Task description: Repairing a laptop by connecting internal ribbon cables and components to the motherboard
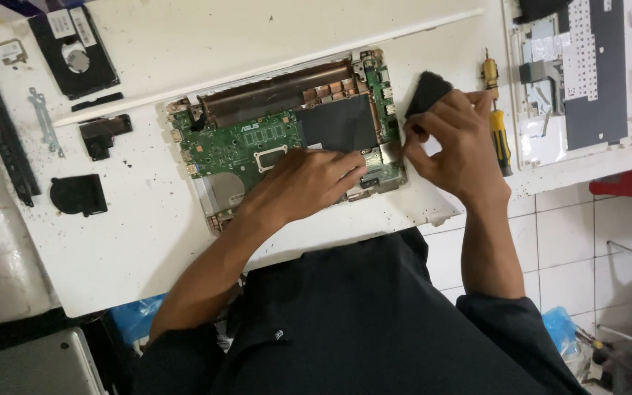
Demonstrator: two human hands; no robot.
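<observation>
the left hand lies flat, fingers spread, holding nothing, on the green board mid-table, while the right hand pinches a black pad just right of the board, which a slip could drop onto it.

white table; opened laptop base; screwdriver; fan; hard drive
</observation>
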